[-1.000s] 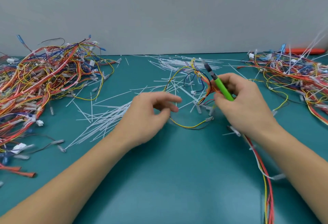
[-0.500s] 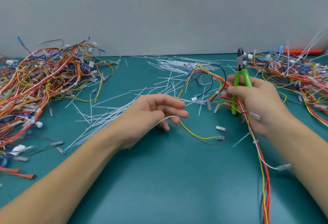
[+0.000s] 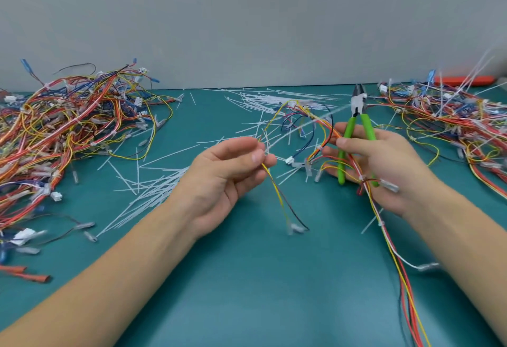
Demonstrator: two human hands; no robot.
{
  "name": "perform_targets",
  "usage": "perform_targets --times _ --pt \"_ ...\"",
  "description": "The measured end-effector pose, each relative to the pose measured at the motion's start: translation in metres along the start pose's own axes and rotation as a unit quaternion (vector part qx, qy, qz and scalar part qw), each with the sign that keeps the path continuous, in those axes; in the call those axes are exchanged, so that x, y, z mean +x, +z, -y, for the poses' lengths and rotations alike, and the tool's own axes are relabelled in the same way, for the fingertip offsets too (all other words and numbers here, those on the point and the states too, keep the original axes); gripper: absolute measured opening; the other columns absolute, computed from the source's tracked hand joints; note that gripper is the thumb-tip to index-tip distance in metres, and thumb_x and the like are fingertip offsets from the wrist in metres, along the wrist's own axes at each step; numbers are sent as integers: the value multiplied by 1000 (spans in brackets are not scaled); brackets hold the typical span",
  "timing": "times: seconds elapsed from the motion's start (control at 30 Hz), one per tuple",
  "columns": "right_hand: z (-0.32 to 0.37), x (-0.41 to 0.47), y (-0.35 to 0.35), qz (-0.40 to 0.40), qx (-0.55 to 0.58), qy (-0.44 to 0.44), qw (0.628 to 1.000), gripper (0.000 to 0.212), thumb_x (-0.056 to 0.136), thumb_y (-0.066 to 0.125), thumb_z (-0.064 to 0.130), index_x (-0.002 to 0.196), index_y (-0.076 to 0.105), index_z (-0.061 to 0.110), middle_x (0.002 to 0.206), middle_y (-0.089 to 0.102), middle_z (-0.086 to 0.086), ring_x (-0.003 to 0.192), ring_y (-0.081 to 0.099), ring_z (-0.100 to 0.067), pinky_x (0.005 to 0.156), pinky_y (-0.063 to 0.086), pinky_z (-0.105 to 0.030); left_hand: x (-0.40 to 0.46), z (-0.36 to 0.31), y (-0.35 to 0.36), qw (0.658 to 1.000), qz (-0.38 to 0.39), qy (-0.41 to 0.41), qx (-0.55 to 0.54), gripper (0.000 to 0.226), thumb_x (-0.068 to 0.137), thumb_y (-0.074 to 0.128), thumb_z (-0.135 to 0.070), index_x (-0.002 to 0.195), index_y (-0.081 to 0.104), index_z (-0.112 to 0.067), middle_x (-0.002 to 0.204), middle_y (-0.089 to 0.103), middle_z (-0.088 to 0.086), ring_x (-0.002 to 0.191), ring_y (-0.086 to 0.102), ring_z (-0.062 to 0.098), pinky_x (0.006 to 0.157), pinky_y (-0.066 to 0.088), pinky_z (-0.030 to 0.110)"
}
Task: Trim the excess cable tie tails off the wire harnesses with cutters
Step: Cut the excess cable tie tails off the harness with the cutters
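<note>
The left hand pinches a long white cable tie tail with a yellow wire; its grip is pressed together. The right hand wraps the green-handled cutters and the multicoloured wire harness, which is strung between both grips above the teal bench. With loose wires crowding the tail, the blades may nick insulation

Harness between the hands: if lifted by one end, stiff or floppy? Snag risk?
Likely floppy: the wire harness arcs loosely between the left hand and right hand, branch ends dangling. Probably light, since a fingertip pinch holds it. Its connectors may snag on the cut tie tails littering the mat.
</note>
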State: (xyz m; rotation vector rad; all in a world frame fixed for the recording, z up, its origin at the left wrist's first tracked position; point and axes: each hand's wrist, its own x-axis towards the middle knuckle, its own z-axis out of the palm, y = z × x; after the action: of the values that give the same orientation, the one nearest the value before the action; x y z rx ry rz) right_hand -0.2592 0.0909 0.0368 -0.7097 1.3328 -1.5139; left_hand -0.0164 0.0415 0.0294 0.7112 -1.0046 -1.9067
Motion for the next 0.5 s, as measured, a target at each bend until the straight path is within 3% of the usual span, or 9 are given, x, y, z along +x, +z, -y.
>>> perform_targets --times 0.07,0.13,0.2,0.27,0.4,0.5 --pt "-3 0 2 -38 -71 -40 996 23 98 64 -3 112 69 13 104 77 -8 86 79 -20 74 66 -37 0 -2 -1 996 -46 -38 -60 48 67 77 -2 113 65 -9 92 77 7 89 77 20 62 58 20" --pt "-3 -1 0 -78 -204 -131 967 22 95 71 5 109 71 23 96 78 6 86 76 -12 72 62 -23 -2 -4 -2 993 -53 -78 -68 56 68 76 -4 122 63 -3 103 78 9 92 77 16 62 57 17" --pt "-1 -3 -5 -107 -348 -228 903 21 92 76 15 105 68 29 89 73 13 82 69 -7 76 54 -20 -3 -5 -1 992 -22 -115 -50 44 68 77 -7 112 74 0 105 78 10 92 77 13 65 58 16" --pt "1 -5 -8 -117 -418 -281 856 23 90 77 20 105 64 33 88 68 15 80 61 -3 75 48 -21 -5 -5 -1 990 18 -137 -39 31 66 79 -11 96 83 -8 96 79 7 87 77 12 65 59 17" --pt "6 -15 3 -127 -384 -341 849 14 93 72 27 100 61 32 83 64 13 75 56 1 67 39 -6 -4 -5 -2 992 48 -108 -33 13 71 79 -15 82 83 -18 88 78 -1 84 77 11 65 60 19" --pt "11 -26 13 -94 -331 -334 878 11 92 67 38 96 65 28 78 64 10 67 54 -4 65 45 -12 -1 -9 -5 996 20 -61 -63 5 74 76 -18 75 80 -21 88 78 -2 85 76 8 64 59 17"
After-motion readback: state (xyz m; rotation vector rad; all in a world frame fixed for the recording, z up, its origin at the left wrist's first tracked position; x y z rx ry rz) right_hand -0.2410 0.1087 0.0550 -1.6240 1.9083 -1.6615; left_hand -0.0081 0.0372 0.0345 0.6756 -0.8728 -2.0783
